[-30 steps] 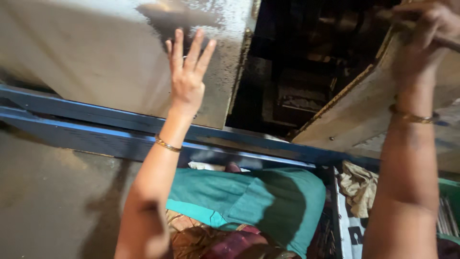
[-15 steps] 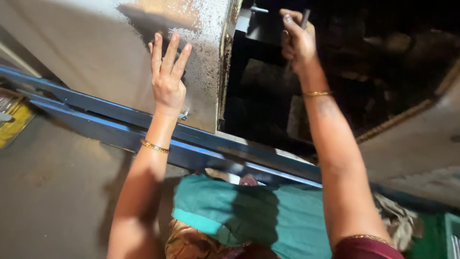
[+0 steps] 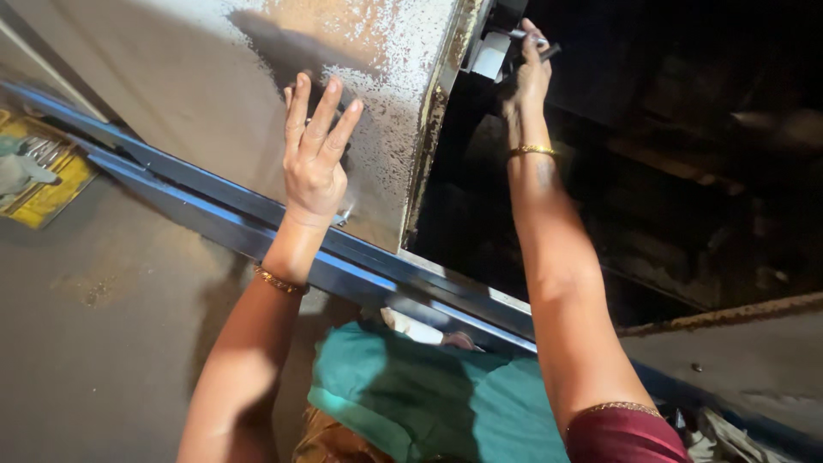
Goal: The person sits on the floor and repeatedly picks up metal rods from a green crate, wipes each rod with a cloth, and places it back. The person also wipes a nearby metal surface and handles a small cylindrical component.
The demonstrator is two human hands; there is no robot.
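— What's the right hand got hold of up there?

— A thin grey metal tool, at the top edge of the dark opening. The fingers are curled around it, and its long axis runs roughly level, with the dark end pointing right, away from the panel.

— And the other hand?

— The left hand lies flat on the rusty speckled metal panel, fingers straight, slightly fanned, pointing up. The palm sits near the panel's lower edge, just above the blue rail that slants down to the right.

— Any packages about?

— Only a flat yellow tray at the far left on the concrete floor, holding greyish bits too blurred to name. A teal cloth hangs below the rail, between the arms.
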